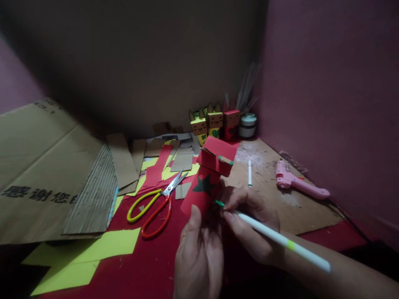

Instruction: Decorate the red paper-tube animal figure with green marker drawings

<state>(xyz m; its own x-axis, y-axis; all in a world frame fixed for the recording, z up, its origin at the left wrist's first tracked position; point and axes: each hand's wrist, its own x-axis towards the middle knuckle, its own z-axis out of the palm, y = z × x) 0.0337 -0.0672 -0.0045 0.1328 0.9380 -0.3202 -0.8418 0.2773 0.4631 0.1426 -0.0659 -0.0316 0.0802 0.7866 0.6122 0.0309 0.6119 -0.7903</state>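
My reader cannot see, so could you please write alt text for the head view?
The left hand holds a red craft figure bearing a dark green star; the right hand holds a white marker, its green tip near the figure. Scissors lie to the left, a pink glue gun to the right.

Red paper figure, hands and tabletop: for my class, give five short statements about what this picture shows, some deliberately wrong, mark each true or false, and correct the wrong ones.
1. The left hand holds the red paper figure. True.
2. The star on the figure's body is yellow. False: the star is dark green.
3. The scissors have one yellow handle and one red handle. True.
4. The glue gun lies to the left of the scissors in the picture. False: the pink glue gun lies to their right.
5. The right hand holds a white pen with a green tip. True.
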